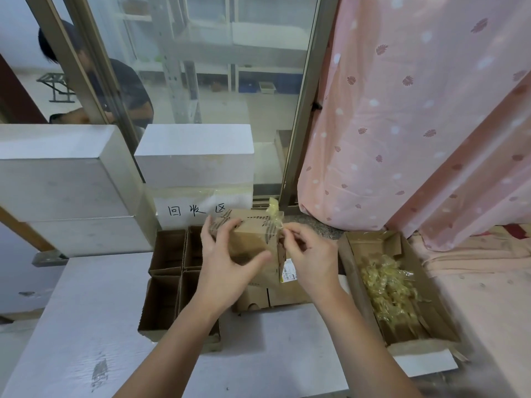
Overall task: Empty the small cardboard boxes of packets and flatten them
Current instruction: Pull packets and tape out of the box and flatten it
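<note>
Head view: you hold the small cardboard box (253, 239) up between your hands, above the divided carton (169, 282) on the bench (86, 326), its long axis running left to right. Your left hand (227, 268) grips its near face, while your right hand (310, 254) pinches the yellowish tape (274, 214) at the right end, so the peel falls to the right hand.
</note>
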Demonstrator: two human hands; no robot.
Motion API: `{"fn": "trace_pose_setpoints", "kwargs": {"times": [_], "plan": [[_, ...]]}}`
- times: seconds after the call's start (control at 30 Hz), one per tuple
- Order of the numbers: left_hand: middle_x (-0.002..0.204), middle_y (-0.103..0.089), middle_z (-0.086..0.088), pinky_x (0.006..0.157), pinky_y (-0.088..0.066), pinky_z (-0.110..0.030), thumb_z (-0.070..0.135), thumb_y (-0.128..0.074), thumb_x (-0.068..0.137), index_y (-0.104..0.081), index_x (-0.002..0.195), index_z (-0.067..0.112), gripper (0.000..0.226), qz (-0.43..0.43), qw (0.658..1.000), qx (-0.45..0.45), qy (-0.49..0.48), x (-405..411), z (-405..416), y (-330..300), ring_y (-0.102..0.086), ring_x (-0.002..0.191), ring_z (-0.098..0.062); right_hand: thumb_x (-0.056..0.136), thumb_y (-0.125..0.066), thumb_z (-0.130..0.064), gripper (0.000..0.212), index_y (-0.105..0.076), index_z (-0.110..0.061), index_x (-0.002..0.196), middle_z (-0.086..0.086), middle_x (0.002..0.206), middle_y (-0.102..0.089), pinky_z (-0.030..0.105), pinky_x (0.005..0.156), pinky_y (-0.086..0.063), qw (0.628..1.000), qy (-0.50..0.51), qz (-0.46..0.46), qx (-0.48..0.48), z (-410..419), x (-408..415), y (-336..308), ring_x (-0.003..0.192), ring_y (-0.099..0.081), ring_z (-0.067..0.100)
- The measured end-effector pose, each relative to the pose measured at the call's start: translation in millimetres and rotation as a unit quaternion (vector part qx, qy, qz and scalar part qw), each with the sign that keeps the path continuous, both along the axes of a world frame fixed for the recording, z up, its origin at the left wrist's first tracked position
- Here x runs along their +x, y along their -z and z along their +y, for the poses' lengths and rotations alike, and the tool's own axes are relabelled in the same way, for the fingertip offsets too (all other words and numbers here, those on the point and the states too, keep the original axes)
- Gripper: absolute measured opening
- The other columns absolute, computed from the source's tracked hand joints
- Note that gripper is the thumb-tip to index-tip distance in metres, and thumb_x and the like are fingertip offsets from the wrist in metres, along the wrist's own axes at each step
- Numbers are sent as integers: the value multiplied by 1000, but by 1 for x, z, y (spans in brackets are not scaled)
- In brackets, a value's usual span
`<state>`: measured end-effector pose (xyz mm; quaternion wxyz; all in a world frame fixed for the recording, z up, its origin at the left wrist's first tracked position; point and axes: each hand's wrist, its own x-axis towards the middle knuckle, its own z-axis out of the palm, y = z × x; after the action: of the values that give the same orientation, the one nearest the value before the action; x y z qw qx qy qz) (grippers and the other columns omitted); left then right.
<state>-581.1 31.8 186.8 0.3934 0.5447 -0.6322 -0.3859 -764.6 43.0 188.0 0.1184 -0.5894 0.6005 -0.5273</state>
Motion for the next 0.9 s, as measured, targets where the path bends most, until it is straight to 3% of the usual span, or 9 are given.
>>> {"fn": "trace_pose_setpoints", "kwargs": {"times": [0.07, 0.17, 0.27, 0.37, 0.5, 0.57, 0.7, 0.8, 0.9], "plan": [[166, 15, 18, 120, -23, -37, 76, -86, 50, -35, 135, 53, 102, -40, 998, -12, -38, -6, 2, -2, -5, 153, -9, 91, -72, -12, 15, -78, -21, 101, -14, 87, -75, 18, 69, -53, 999, -26, 40, -26, 1, 3, -1, 75, -66, -4], [166, 16, 11, 122, -26, -52, 80, -77, 46, -34, 135, 43, 106, -66, 993, -36, -91, -6, -1, -1, -1, 155, -22, 87, -74, 2, 20, -80, -9, 102, -8, 98, -75, 13, 77, -53, 995, -99, 13, -19, 4, 10, -1, 89, -68, -5], [165, 14, 15, 120, -27, -41, 77, -78, 48, -36, 130, 45, 98, -41, 995, -35, -82, -1, -2, 0, -2, 156, -20, 86, -76, 3, 24, -80, -15, 102, -7, 117, -69, 18, 86, -55, 981, -165, -82, 51, 5, 12, -9, 104, -68, 6], [163, 10, 21, 117, -21, -28, 76, -81, 48, -40, 130, 43, 97, -11, 1000, -9, -12, 7, -2, 1, -7, 155, -10, 77, -86, -19, 29, -75, -37, 97, -18, 120, -62, 27, 86, -54, 976, -172, -112, 73, 2, 4, -22, 101, -65, 13], [161, 19, 30, 121, -21, -32, 58, -90, 58, -46, 129, 45, 85, -14, 997, -18, 68, 13, -1, 1, -4, 149, 1, 79, -81, -48, 51, -65, -48, 128, -26, 142, -45, 31, 110, -36, 962, -221, 31, 156, 0, -14, -32, 134, -41, 11], [161, 23, 31, 122, -22, -36, 57, -85, 62, -48, 129, 50, 77, -10, 996, -38, 81, 12, -1, 2, 0, 155, -5, 85, -78, -40, 42, -69, -43, 125, -25, 139, -51, 35, 114, -32, 955, -245, 38, 163, -1, -13, -35, 134, -38, 10], [163, 11, 29, 124, -28, -45, 52, -77, 66, -52, 126, 51, 65, 19, 994, -46, 99, 5, -1, 7, -4, 157, -8, 84, -78, -30, 33, -68, -43, 112, -19, 113, -62, 34, 101, -40, 965, -234, 2, 123, -1, -6, -38, 118, -49, 13], [162, 2, 28, 120, -29, -33, 64, -83, 66, -56, 125, 45, 68, 26, 995, -44, 90, 5, -2, 11, -9, 154, 2, 86, -78, -22, 44, -64, -47, 119, -19, 109, -59, 19, 96, -37, 957, -249, 7, 145, 0, -7, -39, 115, -48, 8], [158, -10, 26, 115, -30, -25, 66, -80, 66, -58, 123, 42, 66, 33, 995, -41, 89, 4, -4, 10, -11, 144, 21, 86, -74, -22, 24, -70, -41, 100, -21, 102, -60, 22, 92, -41, 967, -230, -35, 103, 1, 0, -40, 107, -55, 14]]}}
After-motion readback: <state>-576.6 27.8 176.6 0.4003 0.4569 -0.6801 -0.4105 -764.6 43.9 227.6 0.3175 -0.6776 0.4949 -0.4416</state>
